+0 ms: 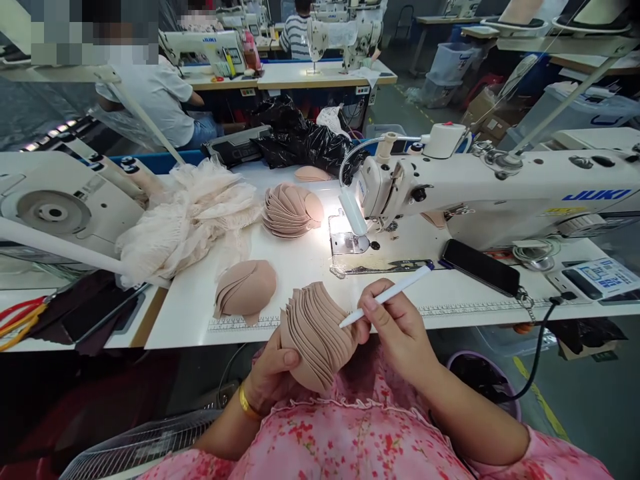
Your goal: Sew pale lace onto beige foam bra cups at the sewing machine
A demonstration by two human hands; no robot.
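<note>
My left hand (275,370) is closed around the lower left side of a fanned stack of beige fabric cups (320,333), held in front of my lap at the table's edge. A white pen (393,293) is pinched in my right hand (400,327). Its pale tip touches or nearly touches the right side of the stack, and the blue end points up and right. Some right fingers are hidden behind the pen and thumb. On the table beyond lie a smaller pile of beige cups (247,290) and a larger fanned pile (290,212).
A white sewing machine (480,187) with a lit lamp stands at the right. Before it lies a black phone (480,267). Sheer cream fabric (193,220) is heaped at the left. Black plastic bags (305,137) sit behind. A person in a pale shirt (150,100) sits further back.
</note>
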